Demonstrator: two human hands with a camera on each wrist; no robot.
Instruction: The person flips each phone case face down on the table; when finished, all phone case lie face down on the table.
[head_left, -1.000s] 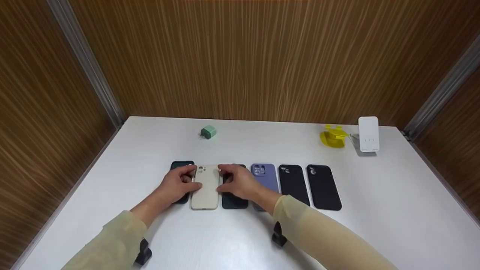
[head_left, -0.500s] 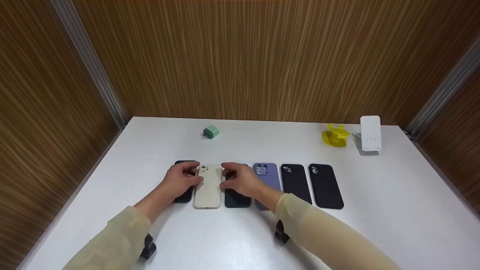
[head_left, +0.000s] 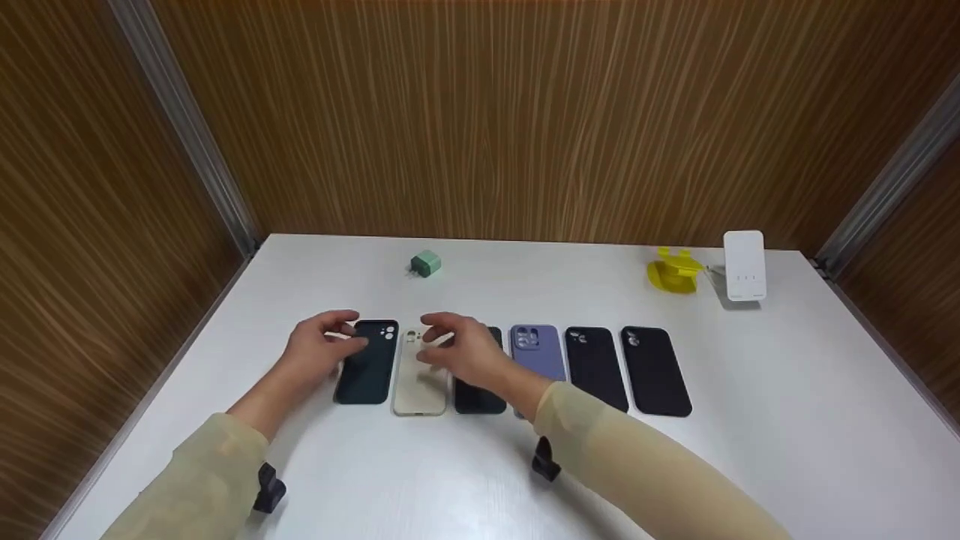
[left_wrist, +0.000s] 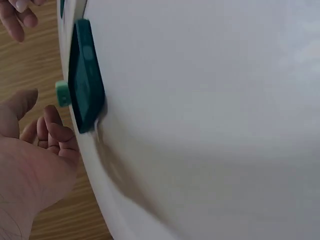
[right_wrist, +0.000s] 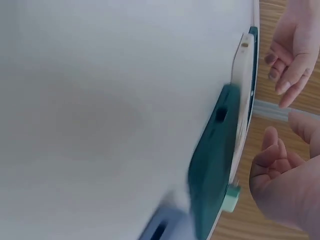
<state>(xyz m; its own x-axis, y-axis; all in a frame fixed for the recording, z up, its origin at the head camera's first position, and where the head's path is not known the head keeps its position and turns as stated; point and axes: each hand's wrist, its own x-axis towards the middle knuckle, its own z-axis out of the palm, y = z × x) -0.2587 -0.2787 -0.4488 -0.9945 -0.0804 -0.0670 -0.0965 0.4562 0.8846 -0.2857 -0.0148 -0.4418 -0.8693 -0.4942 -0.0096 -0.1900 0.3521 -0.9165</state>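
Observation:
Phone cases lie in a row on the white table. Leftmost is a dark green phone case, inner side up. My left hand is over its left edge, with fingers loosely bent and nothing held. In the left wrist view that hand appears apart from the case. A cream phone case lies beside it. My right hand hovers over the cream case and a second dark case, partly covering both. Thumb and fingers are spread, holding nothing.
Rightward lie a purple case, partly behind the right arm, and two black cases, one nearer and one at the end. Behind are a green plug charger, a yellow folded stand and a white slab.
My left hand has moved left from the cream case to the dark green case. My right hand has let go of the cream case's edge and lifted slightly leftward over it.

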